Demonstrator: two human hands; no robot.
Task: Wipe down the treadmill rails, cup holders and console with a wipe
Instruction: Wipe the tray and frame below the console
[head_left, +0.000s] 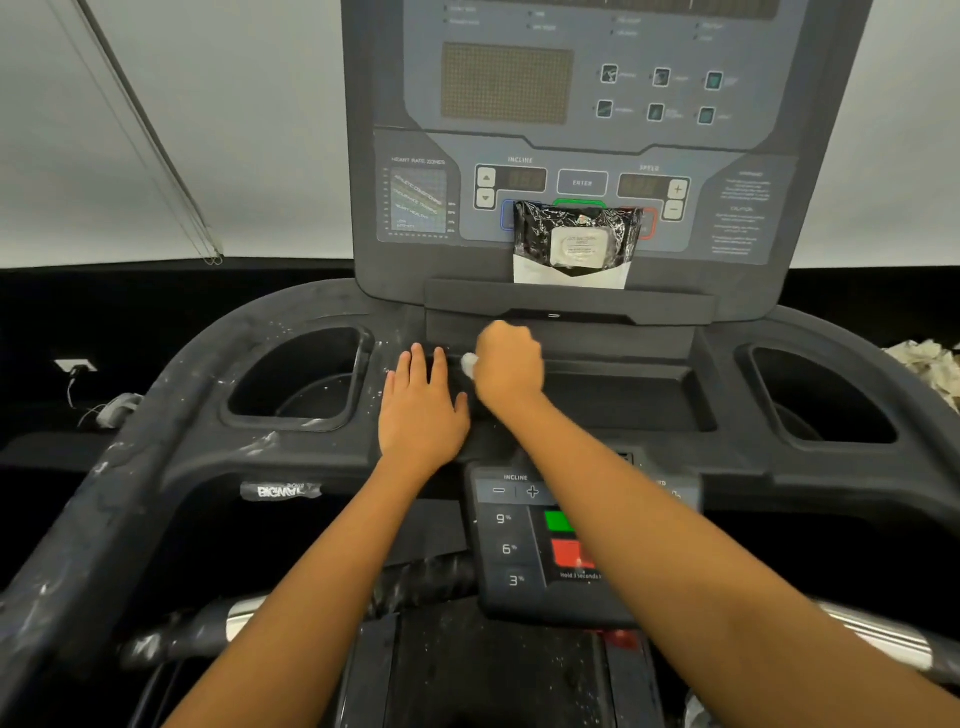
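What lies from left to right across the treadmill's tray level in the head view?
left cup holder, left hand, wipe, right hand, right cup holder, crumpled white heap

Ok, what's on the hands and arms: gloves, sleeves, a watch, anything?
Nothing. The left hand and right hand are bare, with no gloves, rings, watch or bands in view. The left forearm and right forearm are bare too; no sleeve shows.

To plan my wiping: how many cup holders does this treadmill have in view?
2. The left cup holder lies beside the flat left hand; the right cup holder lies beyond the centre tray, far right. No others seem hidden.
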